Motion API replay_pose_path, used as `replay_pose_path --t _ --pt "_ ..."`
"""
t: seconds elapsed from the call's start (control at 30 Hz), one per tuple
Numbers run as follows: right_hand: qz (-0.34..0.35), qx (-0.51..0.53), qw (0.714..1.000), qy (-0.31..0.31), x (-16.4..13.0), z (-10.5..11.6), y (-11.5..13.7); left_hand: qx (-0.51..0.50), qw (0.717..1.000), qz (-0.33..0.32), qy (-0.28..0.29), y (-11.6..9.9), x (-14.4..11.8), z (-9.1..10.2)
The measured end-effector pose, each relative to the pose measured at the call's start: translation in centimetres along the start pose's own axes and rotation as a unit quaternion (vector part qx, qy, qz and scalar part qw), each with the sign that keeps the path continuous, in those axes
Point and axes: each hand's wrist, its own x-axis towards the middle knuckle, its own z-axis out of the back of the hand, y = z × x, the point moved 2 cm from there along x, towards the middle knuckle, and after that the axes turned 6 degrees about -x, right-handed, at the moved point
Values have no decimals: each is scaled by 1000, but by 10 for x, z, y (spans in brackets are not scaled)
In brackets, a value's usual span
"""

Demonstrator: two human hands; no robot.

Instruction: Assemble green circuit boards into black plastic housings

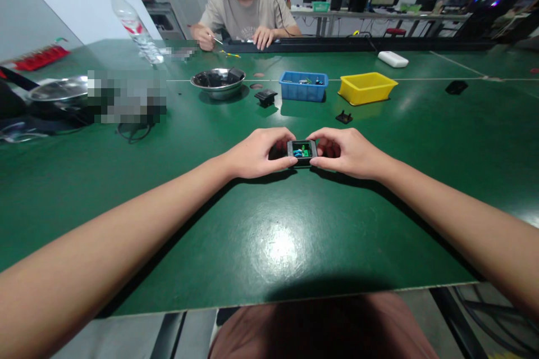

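Two hands meet at the middle of a green desk point(269, 246), closed on one small item.

- Small black case point(302, 151): open-topped, rectangular, with green and blue parts showing inside. It sits low over the desk surface, between the two hands; whether it rests on the desk or is lifted just clear cannot be told.
- Left hand point(257, 152): fingers curled, thumb along the near edge of the case, gripping its left end.
- Right hand point(346, 151): fingers curled likewise, thumb on the near edge, gripping its right end.
- Blue bin point(304, 86): farther back on the desk, holding small parts.
- Yellow bin point(367, 87): just to the right of the blue bin.
- Steel bowl point(218, 81): left of the blue bin, with dark pieces in it.
- Black part point(265, 97): lying between the steel bowl and the blue bin.
- Smaller black piece point(344, 117): in front of the yellow bin, near the right hand but apart from it.
- Plastic bottle point(133, 25): clear, standing at the far left of the desk.
- White block point(393, 59): far right, near the back edge.
- Another person point(246, 13): seated across the desk in a light shirt, both hands on the far edge, one holding a thin tool.
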Motion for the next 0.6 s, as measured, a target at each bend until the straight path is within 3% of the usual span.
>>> replay_pose_path --t 0.37,0.6 --pt "-8 26 1000 -13 -1 -1 -5 14 1000 -6 1 0 1 0" --pt "-14 137 990 -36 0 -6 -6 11 1000 -5 0 1 1 0"
